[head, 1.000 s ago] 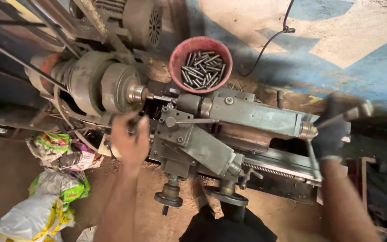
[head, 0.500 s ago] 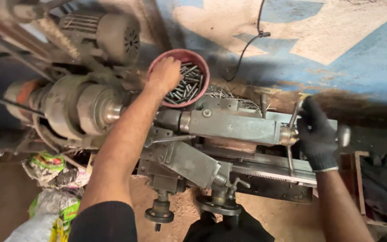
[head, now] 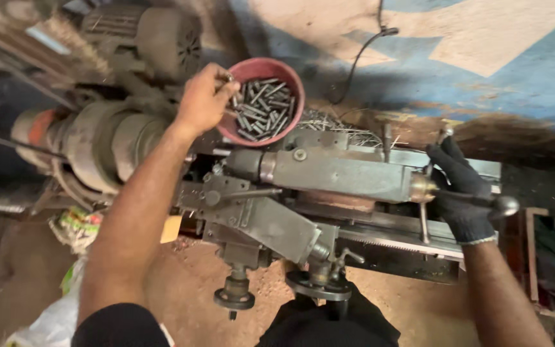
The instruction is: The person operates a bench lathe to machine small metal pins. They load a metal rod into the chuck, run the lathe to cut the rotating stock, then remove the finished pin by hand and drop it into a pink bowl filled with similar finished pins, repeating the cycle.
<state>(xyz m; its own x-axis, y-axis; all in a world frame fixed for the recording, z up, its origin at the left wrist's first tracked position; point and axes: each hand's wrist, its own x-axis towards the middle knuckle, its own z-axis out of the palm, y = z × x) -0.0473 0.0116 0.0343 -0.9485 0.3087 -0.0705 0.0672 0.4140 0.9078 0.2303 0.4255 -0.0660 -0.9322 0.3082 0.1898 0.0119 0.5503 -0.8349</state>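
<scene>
Left hand [head: 202, 101]: bare, arm outstretched, fingers pinched on a small metal pin [head: 229, 78] at the rim of the red bowl [head: 261, 66]. Right hand [head: 460, 187]: black-gloved, clamped around the tailstock handle [head: 483, 200]. Surface: grey lathe [head: 329, 173]; sawdust floor [head: 181, 276]; blue-painted wall [head: 515, 71].

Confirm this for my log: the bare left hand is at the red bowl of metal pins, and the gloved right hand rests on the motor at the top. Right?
Not quite. In the head view the gloved right hand grips the tailstock handle at the right end of the lathe, not the motor. The bare left hand is indeed at the red bowl of metal pins.
</scene>
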